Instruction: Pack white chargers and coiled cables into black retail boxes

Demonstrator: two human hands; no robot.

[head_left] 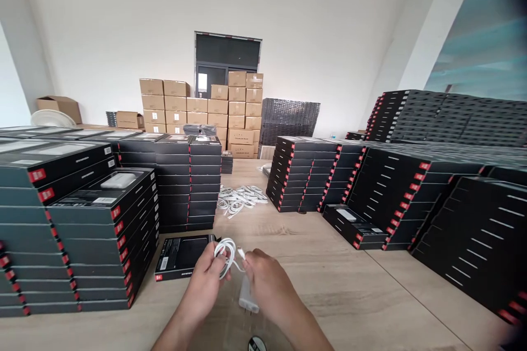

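A coiled white charging cable is held between my two hands, low over the table. The fingers of my left hand are closed around the coil. My right hand pinches the cable near its plug end, which points up and left. Just under my right hand lies a white power adapter with its metal prongs toward me, partly hidden by the hand. Behind my left hand a flat black box with a red corner label rests on the table.
A loose heap of white cables lies farther back on the wooden table. Tall stacks of black boxes stand at the left and right. Brown cartons are piled by the back wall. A round black-and-white object shows at the bottom edge.
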